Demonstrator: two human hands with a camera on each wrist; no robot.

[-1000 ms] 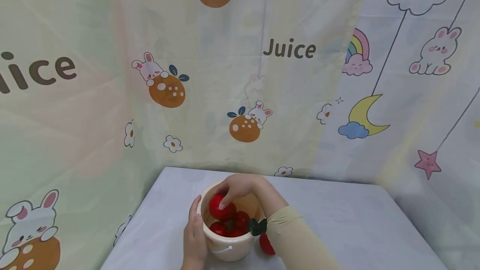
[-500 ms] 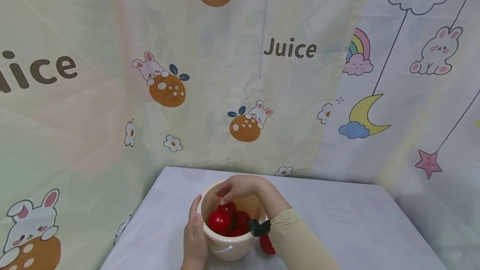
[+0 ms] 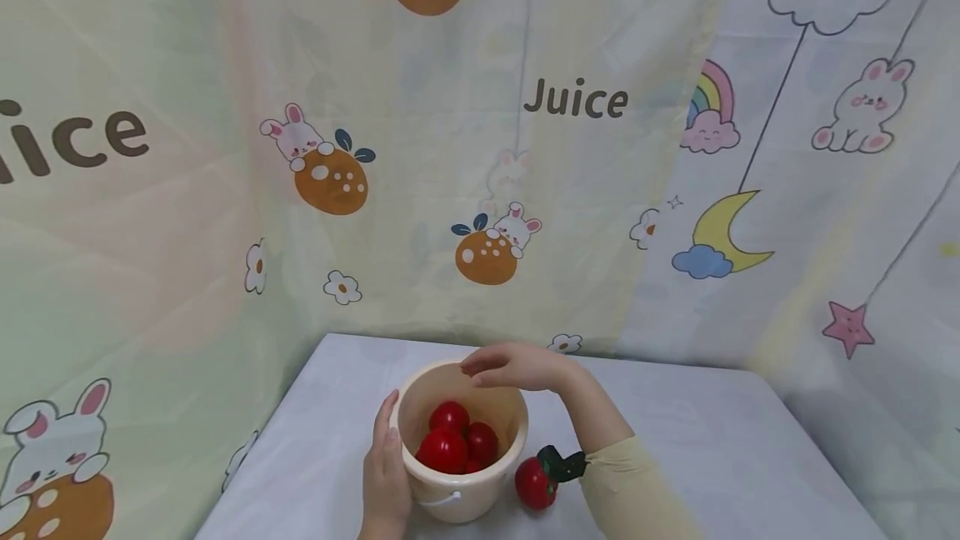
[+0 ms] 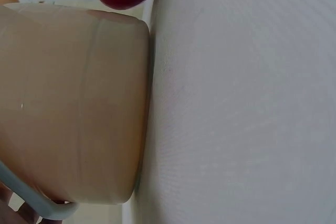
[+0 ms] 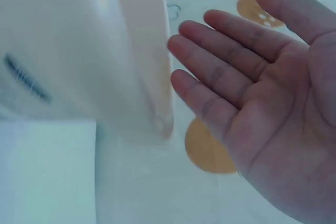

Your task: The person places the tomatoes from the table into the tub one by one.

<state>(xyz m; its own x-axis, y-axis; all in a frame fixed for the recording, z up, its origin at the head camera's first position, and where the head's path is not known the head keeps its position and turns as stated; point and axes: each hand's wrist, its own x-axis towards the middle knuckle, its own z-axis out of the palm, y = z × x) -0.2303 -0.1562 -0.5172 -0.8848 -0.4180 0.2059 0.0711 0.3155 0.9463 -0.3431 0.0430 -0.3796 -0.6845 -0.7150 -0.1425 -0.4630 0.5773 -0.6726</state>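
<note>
A cream bucket (image 3: pixel 457 497) with a pale handle stands upright on the table. Several glossy red round fruits (image 3: pixel 442 450), perhaps tomatoes or apples, lie inside it. My left hand (image 3: pixel 387 473) holds the bucket's left side; in the left wrist view its fingers (image 4: pixel 26 213) show partly beyond the handle. Over the bucket's far right rim hovers my right hand (image 3: pixel 517 367), holding nothing. The right wrist view shows that palm and its extended fingers beside the bucket wall (image 5: pixel 68 51). One more red fruit (image 3: pixel 534 486) rests on the table right of the bucket, under the right forearm.
The table (image 3: pixel 697 448) has a white cover and runs back to printed curtains (image 3: pixel 420 190) behind and at the sides. A dark device (image 3: pixel 562 463) sits at the right wrist, partly in front of the fruit outside the bucket.
My right hand has let go of a red fruit inside the bucket, then risen and moved right to the rim. The left hand stays on the bucket. More of the outside fruit shows now.
</note>
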